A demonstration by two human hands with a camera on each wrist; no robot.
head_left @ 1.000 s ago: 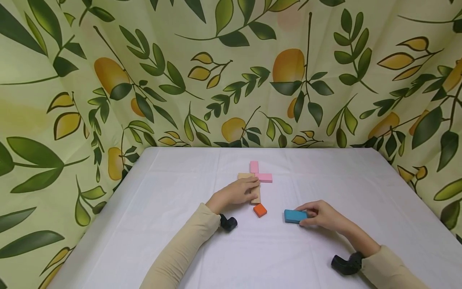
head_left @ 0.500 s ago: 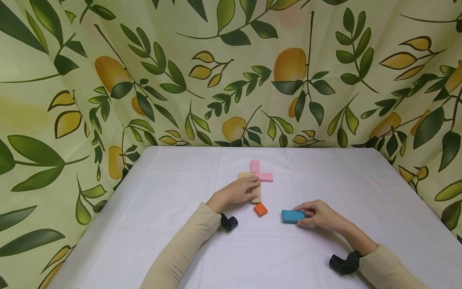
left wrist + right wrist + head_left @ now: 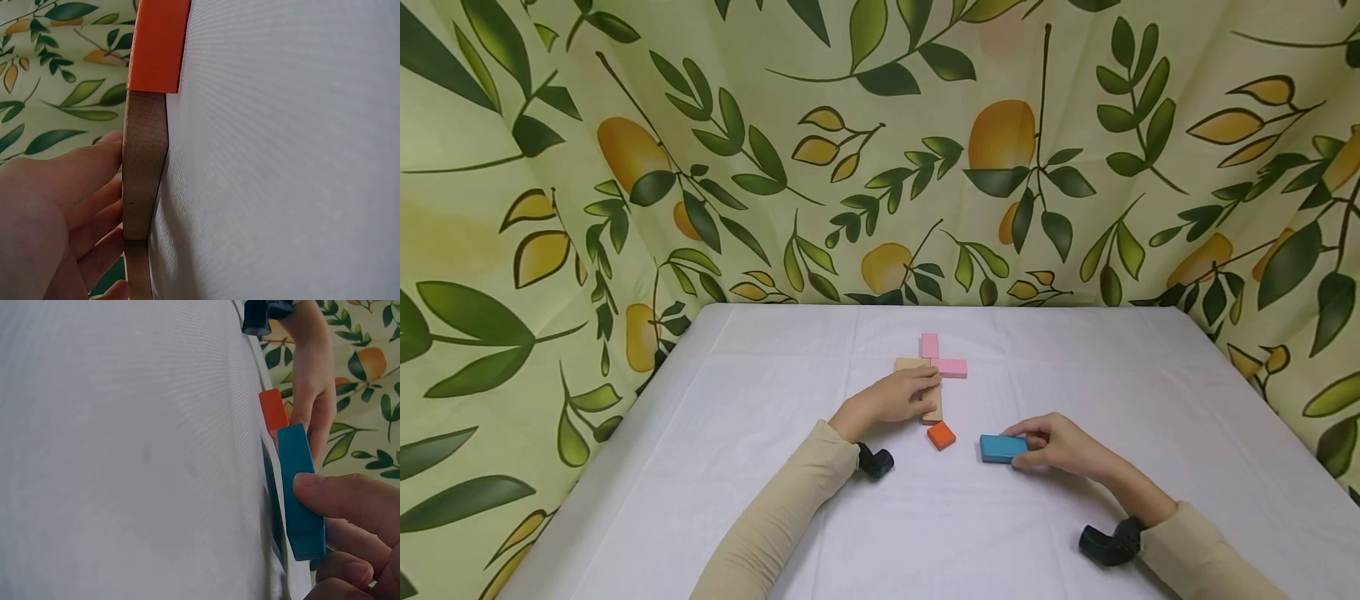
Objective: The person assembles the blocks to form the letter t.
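Note:
My left hand rests on the wooden blocks, its fingers lying over where the upright block meets the sideways block. In the left wrist view, the thumb and fingertips touch the face of the wooden block. An orange block sits at the near end of the upright one, turned at an angle. Right of it, my right hand pinches a blue block by its right end. The right wrist view shows the thumb on the blue block, with a narrow shadowed strip between block and cloth.
Two pink blocks, one upright and one sideways, join the wooden ones at the far side. A white cloth covers the table. Behind hangs a leaf-patterned curtain. Each wrist carries a black camera mount.
My right hand has moved the blue block slightly left, towards the orange block. The left hand and the other blocks have stayed in place.

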